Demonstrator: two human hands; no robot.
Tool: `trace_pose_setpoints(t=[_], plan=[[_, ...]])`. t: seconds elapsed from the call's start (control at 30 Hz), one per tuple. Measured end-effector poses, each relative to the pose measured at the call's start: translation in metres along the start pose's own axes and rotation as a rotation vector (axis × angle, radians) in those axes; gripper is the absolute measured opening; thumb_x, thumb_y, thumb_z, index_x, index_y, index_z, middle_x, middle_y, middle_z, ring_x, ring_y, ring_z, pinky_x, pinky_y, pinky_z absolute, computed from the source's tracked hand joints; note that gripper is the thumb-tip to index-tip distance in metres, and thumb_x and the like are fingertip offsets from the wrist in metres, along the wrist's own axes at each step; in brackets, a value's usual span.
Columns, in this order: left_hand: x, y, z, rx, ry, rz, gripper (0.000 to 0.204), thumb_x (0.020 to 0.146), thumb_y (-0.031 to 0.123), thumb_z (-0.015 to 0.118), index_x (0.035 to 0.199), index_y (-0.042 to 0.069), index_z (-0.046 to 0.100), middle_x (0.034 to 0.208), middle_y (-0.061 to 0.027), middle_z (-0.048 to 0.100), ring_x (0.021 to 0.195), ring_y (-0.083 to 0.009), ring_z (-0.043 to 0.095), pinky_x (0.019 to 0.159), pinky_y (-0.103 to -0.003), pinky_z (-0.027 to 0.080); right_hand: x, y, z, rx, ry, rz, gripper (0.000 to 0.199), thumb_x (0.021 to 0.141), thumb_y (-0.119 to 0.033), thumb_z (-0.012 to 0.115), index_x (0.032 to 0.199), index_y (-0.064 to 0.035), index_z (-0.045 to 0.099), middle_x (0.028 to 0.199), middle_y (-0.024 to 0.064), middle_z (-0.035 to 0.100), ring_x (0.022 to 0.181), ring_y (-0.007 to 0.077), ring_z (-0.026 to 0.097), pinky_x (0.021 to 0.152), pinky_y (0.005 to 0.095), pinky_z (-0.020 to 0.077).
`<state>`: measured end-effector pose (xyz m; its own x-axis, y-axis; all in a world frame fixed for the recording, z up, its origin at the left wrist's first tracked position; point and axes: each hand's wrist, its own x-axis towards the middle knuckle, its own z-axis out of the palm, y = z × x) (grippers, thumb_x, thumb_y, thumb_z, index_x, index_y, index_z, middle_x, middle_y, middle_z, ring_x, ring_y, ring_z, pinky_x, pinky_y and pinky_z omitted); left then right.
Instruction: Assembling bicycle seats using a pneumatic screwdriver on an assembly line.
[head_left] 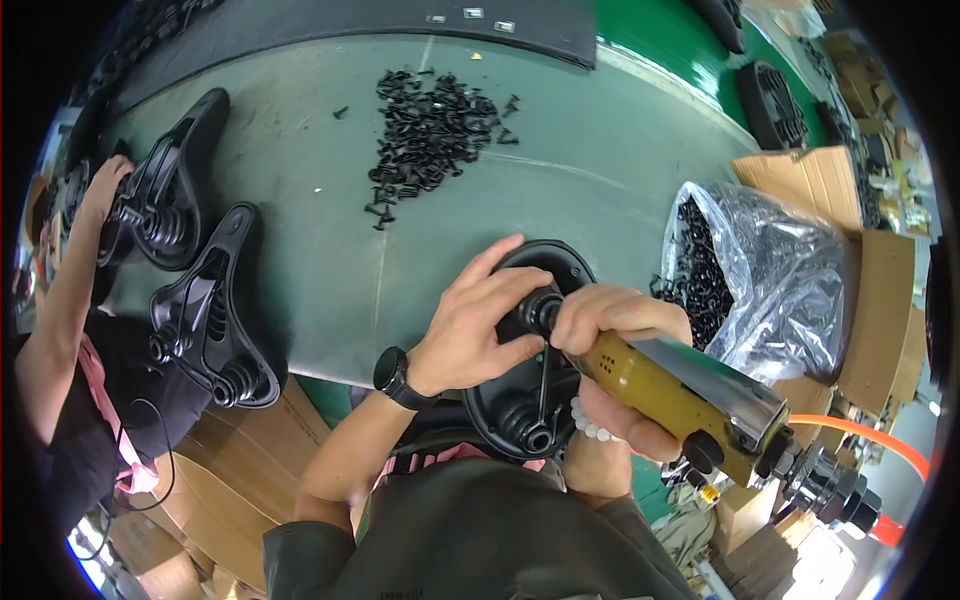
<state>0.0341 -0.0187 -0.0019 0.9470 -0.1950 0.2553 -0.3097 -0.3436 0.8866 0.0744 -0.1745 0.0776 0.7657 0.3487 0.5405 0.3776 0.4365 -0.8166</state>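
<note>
A black moulded plastic part [520, 400] with round sockets lies at the near edge of the grey-green table [330, 260], partly under my hands. My left hand [480, 325], with a black watch on the wrist, presses on the part's upper end, fingers around a round black socket [545, 310]. My right hand [610, 320] grips a yellow-olive pneumatic driver [690, 395], its tip at that socket. A bead bracelet sits on my right wrist. An orange air hose [870, 440] runs off the tool's rear.
A pile of black screws [430, 135] lies mid-table. A clear plastic bag of black screws [750, 275] sits in a cardboard box at right. Two more black moulded parts [210, 320] lie at left, where another person's hand [105, 185] touches one. Cardboard boxes stand below the table.
</note>
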Motion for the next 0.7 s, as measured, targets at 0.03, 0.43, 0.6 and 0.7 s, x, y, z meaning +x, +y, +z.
trace_pose_setpoints(t=[0.03, 0.43, 0.6, 0.7], plan=[[-0.002, 0.003, -0.001, -0.003, 0.012, -0.013, 0.058, 0.064, 0.013, 0.078, 0.118, 0.003, 0.060, 0.117, -0.0128, 0.063, 0.129, -0.0395, 0.045, 0.104, -0.047, 0.041, -0.001, 0.001, 0.004, 0.007, 0.034, 0.019, 0.085, 0.075, -0.068, 0.064, 0.117, 0.0042, 0.047, 0.084, 0.0158, 0.057, 0.071, 0.0262, 0.057, 0.067, 0.0364, 0.0476], [-0.001, 0.004, -0.009, -0.057, 0.073, 0.003, 0.058, 0.060, 0.011, 0.075, 0.115, 0.002, 0.059, 0.115, -0.0135, 0.062, 0.129, -0.0398, 0.045, 0.102, -0.046, 0.043, -0.002, 0.015, 0.004, 0.017, 0.007, 0.011, 0.083, 0.076, -0.068, 0.067, 0.110, 0.0044, 0.045, 0.085, 0.0171, 0.056, 0.069, 0.0265, 0.056, 0.065, 0.0402, 0.0484], [-0.004, 0.004, -0.006, -0.064, 0.092, -0.016, 0.053, 0.065, 0.012, 0.075, 0.115, 0.003, 0.060, 0.118, -0.0146, 0.062, 0.130, -0.0388, 0.044, 0.103, -0.045, 0.042, -0.002, 0.017, 0.013, 0.040, 0.131, 0.024, 0.092, 0.069, -0.078, 0.063, 0.106, 0.0054, 0.051, 0.077, 0.0173, 0.058, 0.064, 0.0264, 0.056, 0.058, 0.0381, 0.0486], [-0.015, -0.001, -0.020, -0.104, 0.163, -0.049, 0.047, 0.071, 0.020, 0.076, 0.112, 0.002, 0.063, 0.115, -0.0155, 0.063, 0.123, -0.0349, 0.052, 0.100, -0.043, 0.044, -0.001, -0.005, 0.006, 0.147, 0.133, -0.063, 0.099, 0.070, -0.082, 0.058, 0.119, 0.0037, 0.051, 0.077, 0.0163, 0.059, 0.063, 0.0261, 0.058, 0.055, 0.0370, 0.0474]])
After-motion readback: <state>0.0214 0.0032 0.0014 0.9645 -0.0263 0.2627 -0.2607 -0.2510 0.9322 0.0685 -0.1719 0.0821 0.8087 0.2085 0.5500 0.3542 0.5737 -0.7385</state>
